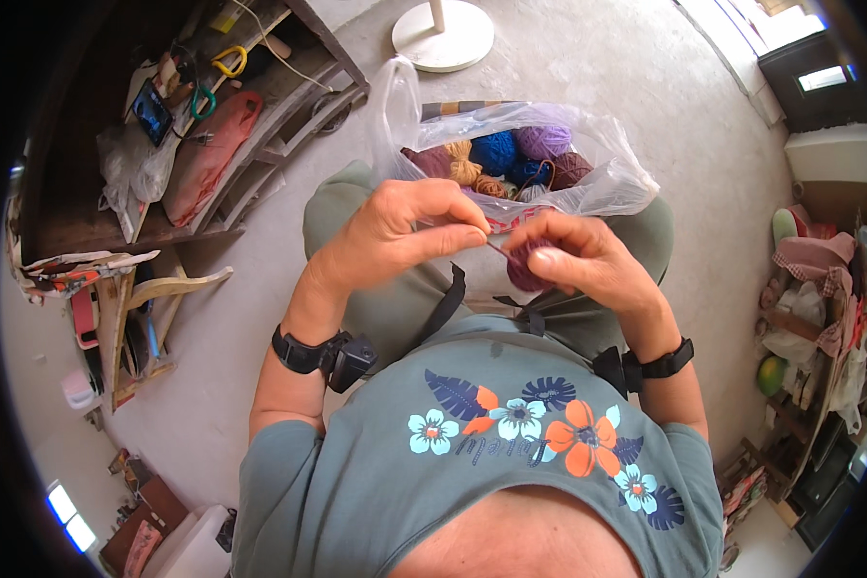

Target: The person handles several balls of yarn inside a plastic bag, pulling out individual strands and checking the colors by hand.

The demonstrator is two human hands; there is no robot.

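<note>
In front of my lap, my right hand [592, 255] is closed round a small dark purple ball of yarn [525, 272]. A short dark strand of yarn [497, 249] runs from the ball to my left hand [405, 226], whose thumb and forefinger pinch its end. Just beyond both hands stands a clear plastic bag [607, 178], its mouth spread wide. Inside lie several yarn balls: a lilac one [543, 142], a blue one [492, 151], a tan bundle [461, 164] and a maroon one [571, 170]. My hands hide the bag's near lower side.
A white round stand base [443, 39] rests on the concrete floor beyond the bag. Left of me is a dark wooden shelf unit [289, 106] with scissors [229, 62], a phone [151, 112] and plastic bags. Cloths and bags [819, 279] are piled at the right.
</note>
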